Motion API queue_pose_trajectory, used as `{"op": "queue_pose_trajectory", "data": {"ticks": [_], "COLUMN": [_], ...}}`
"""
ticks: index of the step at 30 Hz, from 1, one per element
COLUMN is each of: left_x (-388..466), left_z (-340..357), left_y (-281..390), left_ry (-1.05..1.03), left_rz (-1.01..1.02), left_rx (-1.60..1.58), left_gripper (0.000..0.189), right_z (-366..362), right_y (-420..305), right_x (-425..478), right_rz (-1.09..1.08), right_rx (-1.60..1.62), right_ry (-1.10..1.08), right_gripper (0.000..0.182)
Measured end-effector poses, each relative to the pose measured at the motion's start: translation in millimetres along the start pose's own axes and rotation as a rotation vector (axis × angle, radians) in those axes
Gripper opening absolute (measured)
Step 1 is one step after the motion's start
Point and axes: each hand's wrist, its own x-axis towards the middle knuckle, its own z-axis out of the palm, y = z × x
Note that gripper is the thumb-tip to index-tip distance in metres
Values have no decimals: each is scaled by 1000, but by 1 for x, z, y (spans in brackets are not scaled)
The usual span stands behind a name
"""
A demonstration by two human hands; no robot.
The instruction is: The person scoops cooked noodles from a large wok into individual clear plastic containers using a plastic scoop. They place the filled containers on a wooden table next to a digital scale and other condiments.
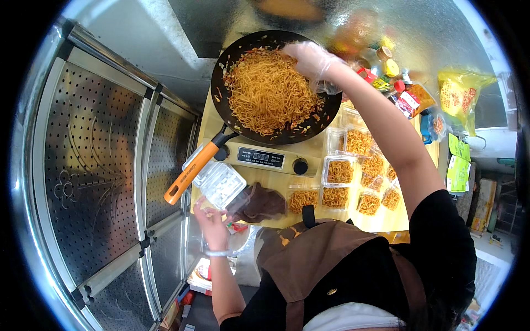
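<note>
A black wok [225,111] with a wooden handle sits on an induction cooker [261,158], heaped with fried noodles [271,91] and bits of vegetable. My right hand [311,60], in a clear plastic glove, reaches over the wok's upper right side; its fingertips touch the noodles, but whether they grip any is hidden. Below the wok handle, my bare left hand [212,217] has its fingers at the edge of a clear plastic container [221,186], beside a crumpled brown cloth [261,202]. Several clear boxes of noodles [340,171] stand right of the cooker.
Seasoning bottles [391,68], a red packet [409,103] and a yellow plastic bag [457,97] lie at the upper right, near a blue-handled cup [432,126]. Green packets [458,165] are at the right edge. A perforated metal cabinet [97,165] stands along the left.
</note>
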Motion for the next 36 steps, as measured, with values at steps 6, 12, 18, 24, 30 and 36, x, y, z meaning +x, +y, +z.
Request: {"op": "queue_pose_trajectory", "data": {"ticks": [6, 12, 18, 24, 30, 36], "left_x": [-48, -45, -9, 11, 0, 2], "left_z": [6, 52, 58, 75, 92, 97], "left_y": [16, 88, 122, 140, 177, 189], "left_ry": [-320, -412, -405, -425, -309, -252], "left_rz": [69, 111, 259, 347, 359, 372], "left_rx": [-52, -233, -401, -460, -480, -490], "left_gripper": [32, 40, 41, 36, 44, 50], "right_z": [50, 45, -74, -162, -186, -229], "right_y": [-23, -48, -57, -102, -104, -103], "right_x": [-13, -22, -54, -100, -88, -81], "right_rz": [-162, -219, -223, -213, -292, -161], "right_rx": [23, -253, -21, 53, 152, 126], "right_ry": [3, -228, 205, 460, 742, 817], "right_gripper": [59, 42, 35, 34, 25, 20]}}
